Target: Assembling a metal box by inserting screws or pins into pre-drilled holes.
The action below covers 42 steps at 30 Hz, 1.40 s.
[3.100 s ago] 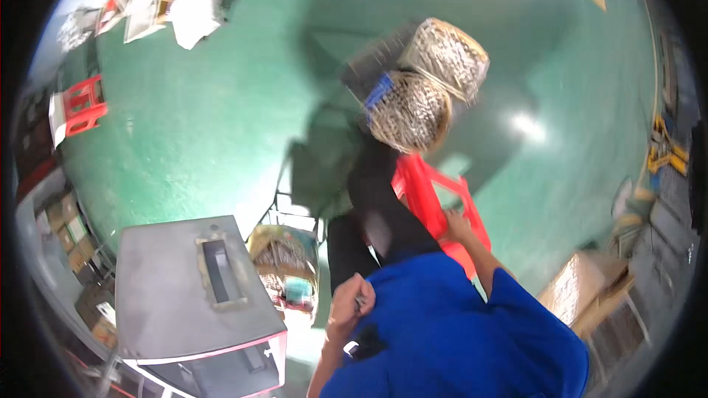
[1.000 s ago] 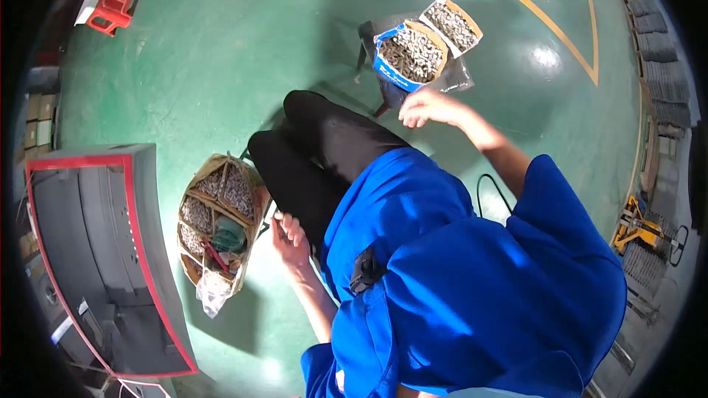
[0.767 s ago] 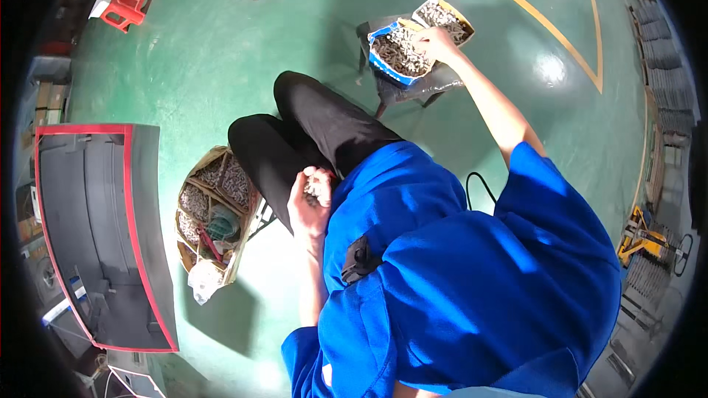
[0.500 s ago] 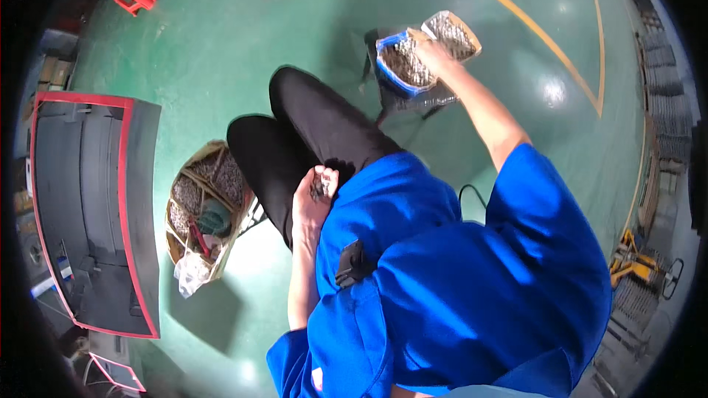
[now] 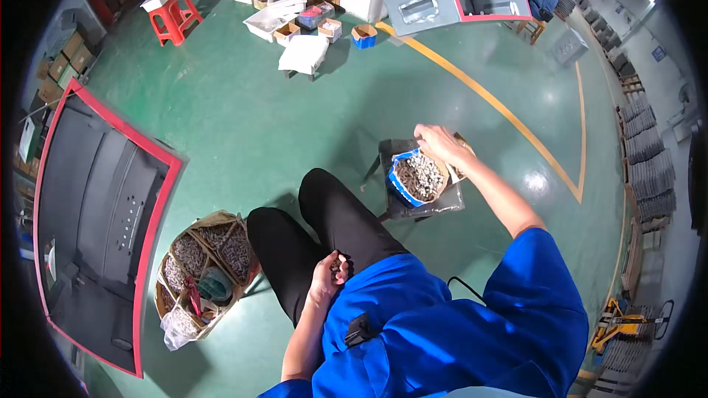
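Right hand [image 5: 436,141] was out over the blue-rimmed box [image 5: 414,177] of small grey metal parts, fingers curled down at its far edge; couldn't tell from this angle whether it gripped anything. That box sat on a dark low stand [image 5: 424,205] on the green floor [image 5: 243,103], just right of my knees. Left hand [image 5: 330,274] rested on my lap against the blue jacket [image 5: 457,324], cupped half-closed around a few small dark parts [image 5: 339,265]. To my left, near the left knee, a cardboard box with dividers [image 5: 206,269] held more grey parts, a teal item and a red-handled tool, with a clear plastic bag [image 5: 175,323] at its lower edge. Beyond it stood a dark grey machine cabinet with red trim [image 5: 96,214]. Further out: a red stool [image 5: 173,11], a cluster of small boxes and trays [image 5: 295,18], a yellow floor line [image 5: 501,107].
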Each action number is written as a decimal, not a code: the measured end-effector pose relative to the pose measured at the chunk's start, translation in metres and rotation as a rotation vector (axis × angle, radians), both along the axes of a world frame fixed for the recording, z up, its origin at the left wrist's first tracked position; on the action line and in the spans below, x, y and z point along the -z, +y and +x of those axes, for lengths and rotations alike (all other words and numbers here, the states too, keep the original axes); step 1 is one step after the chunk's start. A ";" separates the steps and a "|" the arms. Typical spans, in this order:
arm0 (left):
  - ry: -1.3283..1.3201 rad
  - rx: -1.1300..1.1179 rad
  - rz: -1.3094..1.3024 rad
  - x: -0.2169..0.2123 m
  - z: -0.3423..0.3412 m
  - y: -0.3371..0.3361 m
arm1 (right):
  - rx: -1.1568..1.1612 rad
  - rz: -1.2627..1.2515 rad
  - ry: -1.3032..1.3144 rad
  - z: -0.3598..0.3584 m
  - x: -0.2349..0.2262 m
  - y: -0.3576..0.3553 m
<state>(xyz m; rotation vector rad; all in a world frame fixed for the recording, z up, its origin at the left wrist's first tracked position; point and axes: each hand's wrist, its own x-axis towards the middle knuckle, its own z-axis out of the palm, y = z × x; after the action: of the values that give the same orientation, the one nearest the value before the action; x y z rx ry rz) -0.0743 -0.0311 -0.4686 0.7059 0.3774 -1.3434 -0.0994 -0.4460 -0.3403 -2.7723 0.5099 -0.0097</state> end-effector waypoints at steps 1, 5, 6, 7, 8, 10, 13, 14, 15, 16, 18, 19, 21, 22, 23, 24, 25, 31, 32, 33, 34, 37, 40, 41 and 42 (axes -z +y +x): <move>-0.040 0.035 0.041 0.001 0.003 0.001 | 0.062 0.045 0.022 0.018 -0.022 0.010; -0.041 0.084 0.026 -0.003 0.007 -0.009 | 0.027 0.436 -0.252 0.044 -0.043 -0.019; -0.067 0.094 0.028 0.000 0.006 -0.010 | 0.036 0.517 -0.271 0.054 -0.050 -0.023; -0.097 0.098 0.036 -0.003 0.007 -0.009 | 0.038 0.603 -0.294 0.067 -0.062 -0.020; -0.156 0.072 0.021 -0.006 0.005 -0.006 | 0.056 0.757 -0.305 0.077 -0.073 -0.016; -0.152 0.075 0.027 -0.004 0.007 -0.005 | 0.058 0.999 -0.340 0.093 -0.097 -0.008; -0.096 0.089 0.054 -0.005 0.010 -0.004 | 0.002 1.110 -0.407 0.107 -0.119 -0.015; -0.084 0.086 0.052 -0.005 0.010 -0.003 | -0.007 1.147 -0.426 0.109 -0.121 -0.013; -0.077 0.084 0.048 -0.005 0.012 -0.004 | -0.020 1.180 -0.452 0.112 -0.127 -0.011; -0.082 0.080 0.054 -0.005 0.013 -0.005 | -0.032 1.213 -0.479 0.115 -0.132 -0.009; -0.093 0.082 0.065 -0.005 0.011 -0.005 | -0.063 1.219 -0.493 0.120 -0.138 -0.004; -0.080 0.082 0.055 -0.004 0.012 -0.005 | -0.075 1.220 -0.503 0.121 -0.141 -0.003; -0.053 0.089 0.034 -0.003 0.012 -0.007 | -0.100 1.239 -0.509 0.124 -0.139 -0.010; -0.054 0.095 0.019 -0.004 0.011 -0.009 | -0.121 1.236 -0.505 0.124 -0.141 -0.013; -0.084 0.113 0.014 -0.005 0.013 -0.013 | -0.140 1.231 -0.502 0.123 -0.144 -0.016; -0.113 0.127 0.014 -0.005 0.014 -0.015 | -0.138 1.210 -0.514 0.122 -0.149 -0.017; -0.130 0.142 0.036 -0.003 0.009 -0.008 | -0.147 1.142 -0.505 0.122 -0.148 -0.016; -0.105 0.003 -0.067 -0.017 0.020 -0.011 | -0.189 0.630 -0.061 0.091 -0.090 0.020; -0.003 -0.039 -0.017 -0.014 0.018 -0.013 | -0.209 0.432 0.055 0.078 -0.067 0.020; 0.017 -0.027 -0.083 -0.007 0.017 -0.011 | -0.225 0.223 0.172 0.063 -0.043 0.018; 0.045 -0.025 -0.074 -0.005 0.014 -0.012 | -0.242 0.166 0.110 0.040 -0.009 0.008; 0.137 -0.055 -0.142 -0.006 0.014 -0.009 | -0.046 0.412 0.215 0.011 0.019 0.005; 0.142 -0.104 -0.162 -0.010 0.016 -0.014 | 0.022 0.372 0.151 -0.006 0.017 -0.015; 0.122 -0.109 -0.187 -0.007 0.015 -0.012 | 0.128 0.315 0.162 -0.015 0.014 -0.022; 0.127 -0.103 -0.192 -0.009 0.015 -0.015 | 0.161 0.164 0.192 -0.025 0.011 -0.030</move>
<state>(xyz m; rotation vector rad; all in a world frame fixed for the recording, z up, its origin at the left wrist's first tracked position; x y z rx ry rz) -0.0591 -0.0460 -0.4597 0.4370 0.3752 -1.3100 -0.1245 -0.4761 -0.3510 -2.5787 0.7467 0.2515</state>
